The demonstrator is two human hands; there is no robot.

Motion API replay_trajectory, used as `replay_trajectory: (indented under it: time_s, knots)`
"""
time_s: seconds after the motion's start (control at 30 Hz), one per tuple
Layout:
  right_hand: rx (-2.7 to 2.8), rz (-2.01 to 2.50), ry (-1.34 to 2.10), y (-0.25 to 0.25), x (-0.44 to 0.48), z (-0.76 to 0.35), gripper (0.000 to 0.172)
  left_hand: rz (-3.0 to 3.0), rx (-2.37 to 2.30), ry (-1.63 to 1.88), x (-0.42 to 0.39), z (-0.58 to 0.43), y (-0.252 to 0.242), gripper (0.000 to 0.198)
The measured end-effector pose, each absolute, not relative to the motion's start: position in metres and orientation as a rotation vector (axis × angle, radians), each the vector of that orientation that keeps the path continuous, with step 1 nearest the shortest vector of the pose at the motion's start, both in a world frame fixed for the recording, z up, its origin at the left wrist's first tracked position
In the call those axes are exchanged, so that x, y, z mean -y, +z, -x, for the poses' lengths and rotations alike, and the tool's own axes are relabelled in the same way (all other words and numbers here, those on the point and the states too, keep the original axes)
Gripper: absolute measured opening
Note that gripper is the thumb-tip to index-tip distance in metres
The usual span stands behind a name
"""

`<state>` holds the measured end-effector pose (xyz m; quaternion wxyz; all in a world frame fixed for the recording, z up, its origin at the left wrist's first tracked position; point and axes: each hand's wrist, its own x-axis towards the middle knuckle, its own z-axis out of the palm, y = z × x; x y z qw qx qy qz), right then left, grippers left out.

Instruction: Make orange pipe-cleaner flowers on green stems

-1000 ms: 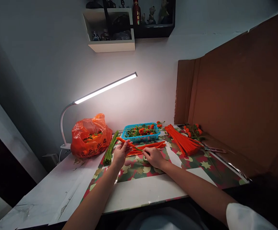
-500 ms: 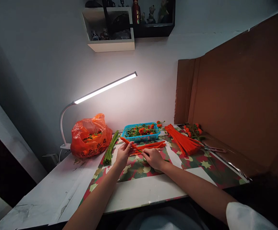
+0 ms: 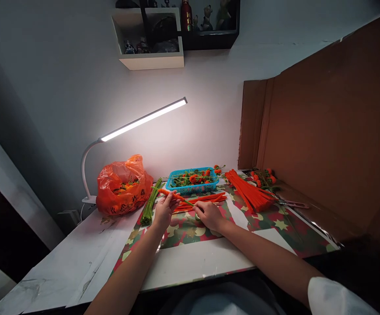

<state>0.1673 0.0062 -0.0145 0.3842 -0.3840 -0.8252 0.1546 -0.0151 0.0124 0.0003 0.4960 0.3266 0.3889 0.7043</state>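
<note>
Between my two hands lies a green pipe cleaner with an orange pipe cleaner coil (image 3: 163, 191) wound round it. My left hand (image 3: 164, 212) pinches the orange coil, and a short green tip sticks out beyond it to the left. My right hand (image 3: 207, 214) is closed on the green stem (image 3: 188, 202) at the other end. Just behind the hands several loose orange pipe cleaners (image 3: 209, 199) lie flat on the table. A bundle of green pipe cleaners (image 3: 150, 206) rests left of my left hand. To the right lies a thick orange pipe cleaner bundle (image 3: 250, 192).
A blue basket (image 3: 193, 190) with orange flowers and green stems stands at the back. Left of it sits an orange plastic bag (image 3: 120, 205), beside a lit lamp (image 3: 144, 120). More orange flowers (image 3: 263, 177), scissors (image 3: 294, 204) and a cardboard wall (image 3: 321, 131) are on the right.
The orange coil has shifted left with my left hand, and a green tip now shows past its left end. More green stem shows between the hands. My right hand has hardly moved.
</note>
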Motion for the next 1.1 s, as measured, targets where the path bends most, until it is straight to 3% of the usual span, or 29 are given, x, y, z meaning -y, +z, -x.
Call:
replay_trajectory:
  time_s: [0.63,0.77,0.87,0.93,1.1]
  knots:
    - [2.099,0.861,0.459,-0.019,-0.010,-0.168,0.024,-1.140,-0.957,1.429,-0.004,-0.003,-0.006,0.043]
    - [1.929,0.754,0.821,-0.017,-0.010,-0.164,0.016,-0.982,-1.002,1.572,-0.007,0.005,-0.003,0.032]
    - [1.672,0.656,1.310,-0.014,-0.014,-0.164,0.032,-0.855,-1.032,1.707,-0.010,0.014,-0.001,0.026]
    - [1.477,0.588,1.565,-0.010,-0.017,-0.167,0.033,-0.814,-1.068,1.745,-0.011,0.017,-0.001,0.023]
    - [1.153,0.354,1.825,-0.002,-0.024,-0.177,0.038,-0.833,-1.169,1.776,-0.012,0.016,-0.004,0.024]
